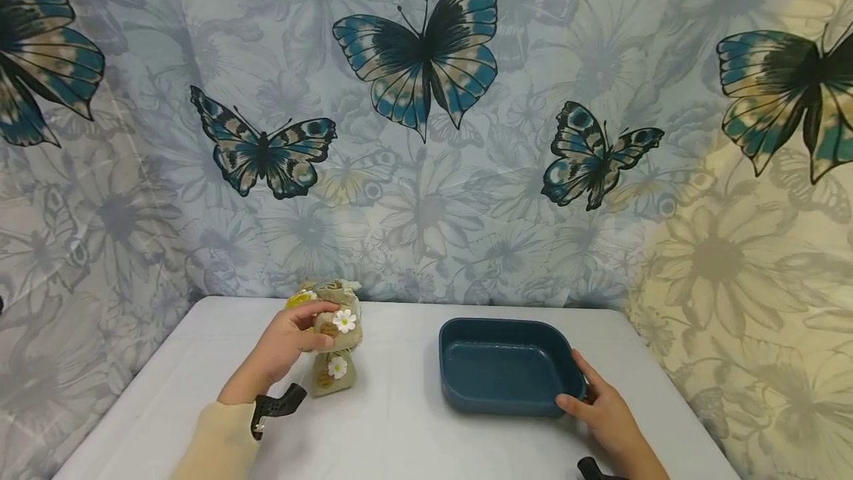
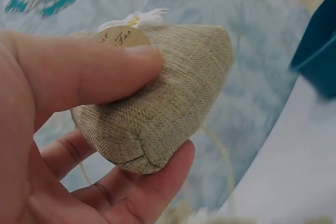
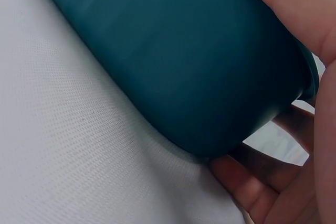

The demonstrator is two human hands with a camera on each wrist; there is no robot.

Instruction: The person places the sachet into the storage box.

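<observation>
My left hand [image 1: 283, 343] holds a small beige burlap pouch [image 1: 351, 339] with a white daisy and a round brown tag. In the left wrist view, the thumb lies across the pouch [image 2: 184, 77] and the fingers curl under it. A similar daisy pouch [image 1: 341, 385] is on the table just below the held one, and more pouches behind are partly hidden. On the right, a dark teal rectangular basin [image 1: 493, 406] sits on the table. My right hand [image 1: 609, 410] grips its right end, thumb at the near corner, fingers around the side and low edge.
A white cloth covers the table [image 1: 400, 428]. Something yellow [image 1: 301, 299] shows behind the left hand, among the pouches. A butterfly-printed curtain [image 1: 433, 191] hangs along the table's back and sides. Each wrist wears a black camera mount [image 1: 276, 406].
</observation>
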